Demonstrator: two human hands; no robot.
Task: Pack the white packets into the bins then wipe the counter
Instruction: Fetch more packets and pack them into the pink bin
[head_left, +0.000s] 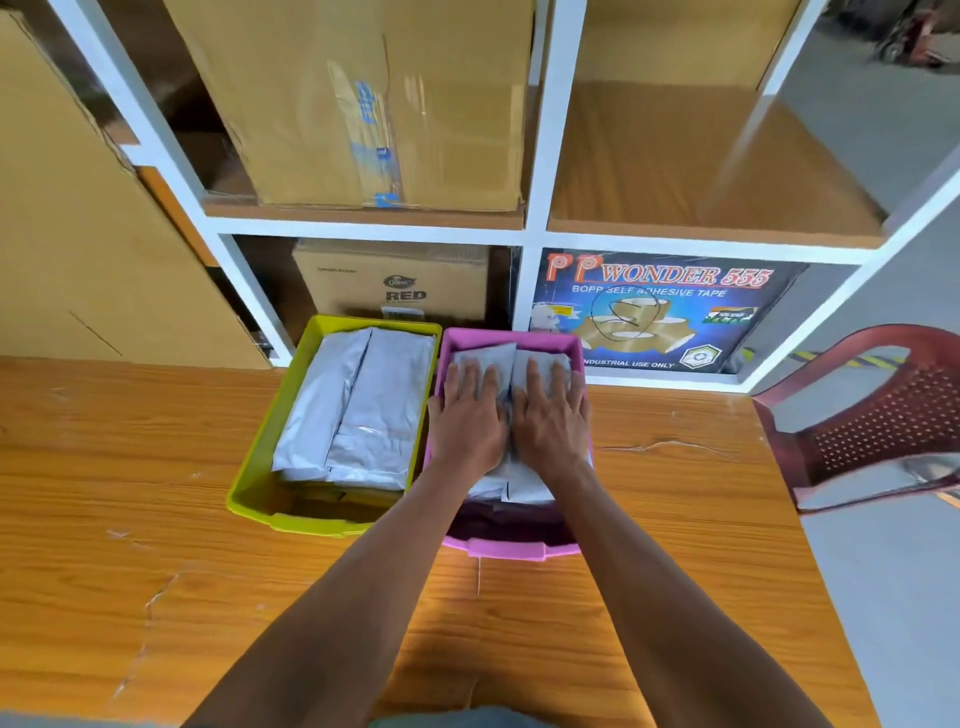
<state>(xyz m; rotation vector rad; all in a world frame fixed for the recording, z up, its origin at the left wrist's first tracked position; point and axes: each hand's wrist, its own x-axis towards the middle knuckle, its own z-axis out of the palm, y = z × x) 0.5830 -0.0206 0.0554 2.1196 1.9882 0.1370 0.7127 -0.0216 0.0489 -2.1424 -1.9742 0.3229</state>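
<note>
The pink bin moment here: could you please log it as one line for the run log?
left hand: flat on white packets | right hand: same | pink bin: packed | yellow-green bin: packed | counter: unwiped

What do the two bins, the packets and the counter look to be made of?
Green bin and pink bin: likely moulded plastic, smooth, with formed rims. Packets: thin grey-white plastic film by the creases and sheen. Counter: wood-grain surface, probably laminate; scuffed and scratched.
</note>
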